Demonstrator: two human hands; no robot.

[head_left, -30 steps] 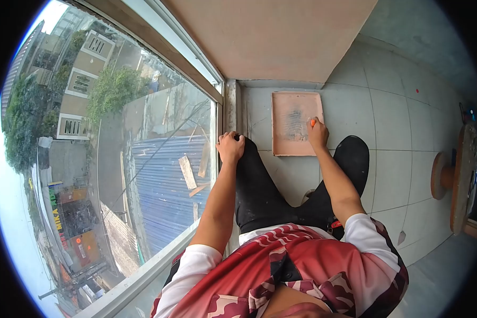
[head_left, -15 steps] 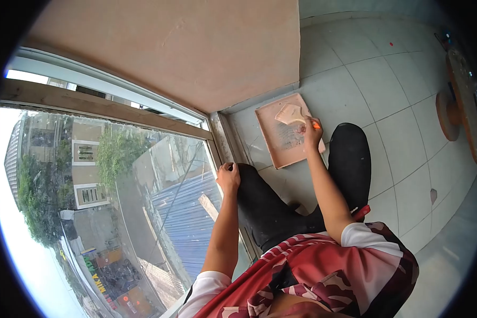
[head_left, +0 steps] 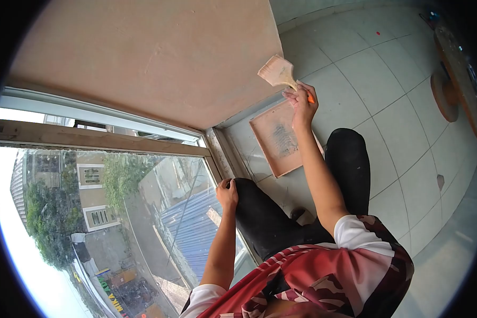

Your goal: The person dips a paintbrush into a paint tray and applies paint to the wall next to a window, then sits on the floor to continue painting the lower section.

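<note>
My right hand [head_left: 301, 102] is raised and grips a paintbrush [head_left: 279, 72] with an orange handle; its wide bristles, coated in pinkish paint, point toward the salmon-painted wall [head_left: 159, 58]. Below the hand, a square paint tray [head_left: 274, 139] smeared with the same paint lies on the tiled floor by the wall's foot. My left hand [head_left: 228, 192] is curled and rests on my left knee in black trousers, beside the window frame. It holds nothing that I can see.
A large glass window [head_left: 116, 212] fills the left, looking down on roofs, trees and a street. Pale floor tiles [head_left: 387, 106] spread to the right. A round wooden spool-like table [head_left: 453, 74] lies on its side at the far right.
My right hand lifted the brush out of the tray and up toward the wall. My head turned up, so more wall is in view. The left hand stayed on the knee.
</note>
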